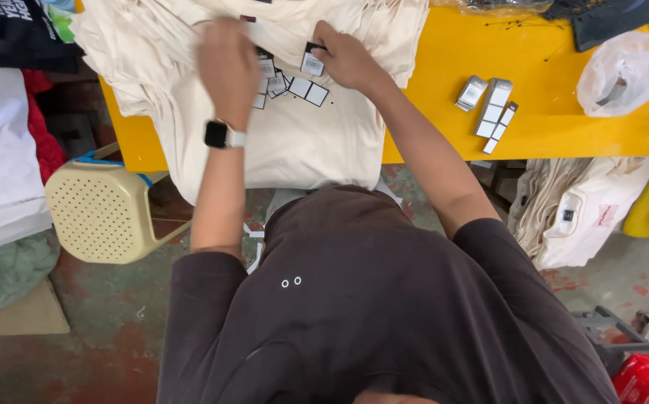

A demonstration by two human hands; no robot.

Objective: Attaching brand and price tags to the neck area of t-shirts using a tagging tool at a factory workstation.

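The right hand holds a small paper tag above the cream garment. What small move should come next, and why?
Probably lower the tag in the right hand to the neckline of the top cream garment, beside the left hand. The left hand already rests near the collar, loose tags lie on the cloth just below, and this tag is not yet fixed to anything.

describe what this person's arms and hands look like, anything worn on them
Both arms are bare from above the elbow down, under the short sleeves of a dark brown top. The left wrist carries a smartwatch with a black square face and a white band. The left hand and right hand have no gloves.
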